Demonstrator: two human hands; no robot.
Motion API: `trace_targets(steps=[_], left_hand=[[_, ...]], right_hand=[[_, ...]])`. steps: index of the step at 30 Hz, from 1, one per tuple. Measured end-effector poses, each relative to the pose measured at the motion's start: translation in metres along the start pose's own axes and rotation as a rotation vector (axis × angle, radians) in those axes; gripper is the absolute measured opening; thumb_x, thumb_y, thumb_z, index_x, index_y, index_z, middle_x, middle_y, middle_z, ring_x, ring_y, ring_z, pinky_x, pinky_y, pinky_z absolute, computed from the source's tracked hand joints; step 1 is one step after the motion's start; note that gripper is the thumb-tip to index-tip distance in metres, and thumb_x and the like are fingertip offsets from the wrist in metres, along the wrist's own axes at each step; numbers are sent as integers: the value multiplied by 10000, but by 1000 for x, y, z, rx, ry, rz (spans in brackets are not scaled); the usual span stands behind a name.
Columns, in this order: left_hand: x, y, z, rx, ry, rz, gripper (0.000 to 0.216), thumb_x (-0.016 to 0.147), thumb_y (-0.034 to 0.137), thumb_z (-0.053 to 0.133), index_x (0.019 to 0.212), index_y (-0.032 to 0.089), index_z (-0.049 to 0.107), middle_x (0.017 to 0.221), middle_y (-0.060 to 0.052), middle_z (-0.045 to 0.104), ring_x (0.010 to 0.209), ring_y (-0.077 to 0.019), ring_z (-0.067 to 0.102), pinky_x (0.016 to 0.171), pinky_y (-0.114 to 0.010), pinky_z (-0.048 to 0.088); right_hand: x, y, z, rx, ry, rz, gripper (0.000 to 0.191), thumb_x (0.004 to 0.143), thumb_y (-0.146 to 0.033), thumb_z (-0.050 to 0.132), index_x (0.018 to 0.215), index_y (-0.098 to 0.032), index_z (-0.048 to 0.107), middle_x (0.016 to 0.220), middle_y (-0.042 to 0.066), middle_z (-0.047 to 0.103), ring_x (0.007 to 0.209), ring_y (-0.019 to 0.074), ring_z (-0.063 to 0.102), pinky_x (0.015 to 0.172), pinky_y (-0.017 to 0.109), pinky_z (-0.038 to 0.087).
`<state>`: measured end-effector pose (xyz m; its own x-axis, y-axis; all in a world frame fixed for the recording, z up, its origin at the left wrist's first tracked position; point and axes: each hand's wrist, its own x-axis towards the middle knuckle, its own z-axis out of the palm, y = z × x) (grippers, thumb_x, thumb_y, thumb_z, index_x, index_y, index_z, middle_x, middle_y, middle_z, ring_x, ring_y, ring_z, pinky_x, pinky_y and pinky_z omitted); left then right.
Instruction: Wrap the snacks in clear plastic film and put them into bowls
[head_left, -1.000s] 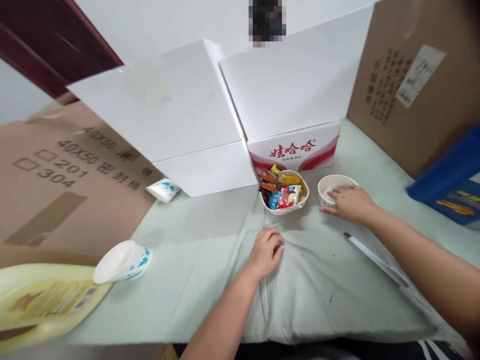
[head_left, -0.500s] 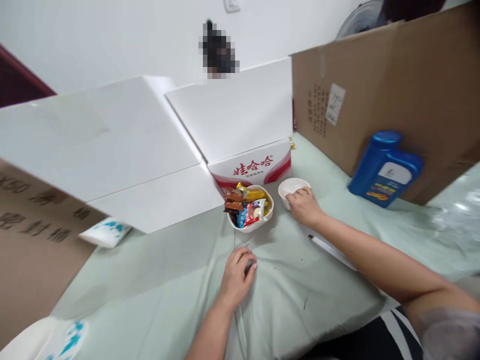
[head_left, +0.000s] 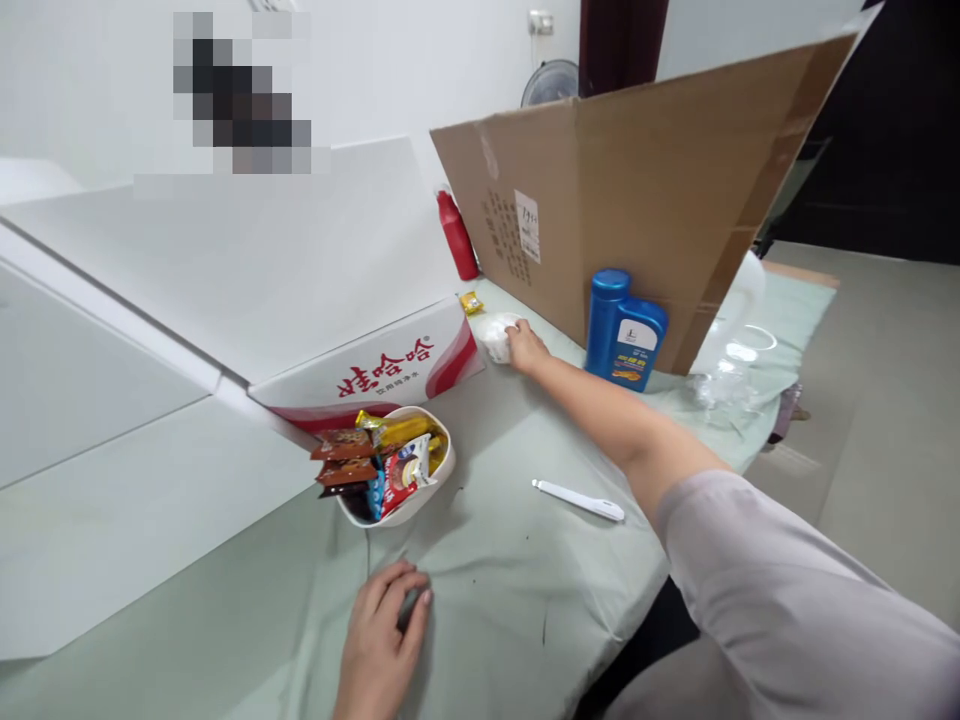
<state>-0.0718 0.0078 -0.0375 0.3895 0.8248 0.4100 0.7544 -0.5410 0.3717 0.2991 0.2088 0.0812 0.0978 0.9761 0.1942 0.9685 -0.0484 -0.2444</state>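
My right hand (head_left: 527, 347) reaches far across the cloth-covered table, its fingers closed on the rim of a small white bowl (head_left: 493, 338). Nearer to me, my left hand (head_left: 386, 625) rests on the cloth with its fingers curled around a small dark rounded object (head_left: 409, 607), mostly hidden under the palm. Just beyond the left hand stands a larger white bowl (head_left: 448, 465) packed with wrapped snacks. Brown packets (head_left: 345, 457), yellow-wrapped sticks (head_left: 405, 432) and a red-and-white packet (head_left: 406, 472) poke out of it.
A white box (head_left: 382, 365) with red lettering stands behind the snack bowl. To the right are a blue bottle (head_left: 626, 340) and a large cardboard box (head_left: 637, 180). A white pen-like tool (head_left: 578, 499) lies on the cloth. Farther back are a yellow packet (head_left: 471, 302) and a red bottle (head_left: 457, 235).
The view has swung to the right. My right hand has carried the small white bowl farther away, toward the box's right end. My left hand stays on the cloth around the dark object.
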Motion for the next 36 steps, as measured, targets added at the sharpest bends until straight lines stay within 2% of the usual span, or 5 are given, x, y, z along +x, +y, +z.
trace_targets(steps=[4, 13, 18, 27, 36], left_hand=[[0, 4, -2, -17, -10, -26, 191, 885, 365, 532, 896, 254, 688, 1063, -61, 635, 1029, -250, 613, 875, -421, 541], [2, 12, -3, -35, -6, -60, 197, 889, 337, 517, 874, 241, 689, 1039, -76, 641, 1018, -245, 621, 853, -405, 547], [0, 14, -5, -50, -16, -74, 201, 894, 340, 513, 868, 245, 687, 1051, -72, 643, 1028, -244, 627, 849, -398, 554], [1, 19, -4, -26, -33, -78, 189, 890, 307, 501, 880, 246, 680, 1058, -70, 642, 1014, -237, 634, 847, -396, 557], [-1, 20, -9, -10, -67, -62, 179, 901, 288, 497, 905, 241, 669, 1073, -86, 634, 1030, -232, 632, 842, -366, 563]], right_hand=[[-16, -25, 10, 107, -21, -158, 646, 925, -234, 522, 1497, -116, 246, 1549, 201, 223, 1329, 274, 383, 1034, 370, 354], [-88, -93, 53, 130, -384, -599, 403, 871, -459, 617, 1210, -240, 611, 1094, 90, 666, 929, 238, 652, 757, 310, 485], [-98, -74, 40, 86, -364, -518, 333, 892, -445, 575, 1142, -234, 635, 1137, 86, 667, 1004, 238, 639, 784, 293, 460], [-123, 42, 11, -9, -217, -80, 246, 920, -280, 473, 1103, -194, 614, 1113, 99, 695, 986, 228, 648, 752, 277, 431], [-61, 68, 25, -28, -111, 285, 353, 951, -358, 430, 1214, -172, 573, 1077, 148, 696, 989, 265, 656, 777, 323, 458]])
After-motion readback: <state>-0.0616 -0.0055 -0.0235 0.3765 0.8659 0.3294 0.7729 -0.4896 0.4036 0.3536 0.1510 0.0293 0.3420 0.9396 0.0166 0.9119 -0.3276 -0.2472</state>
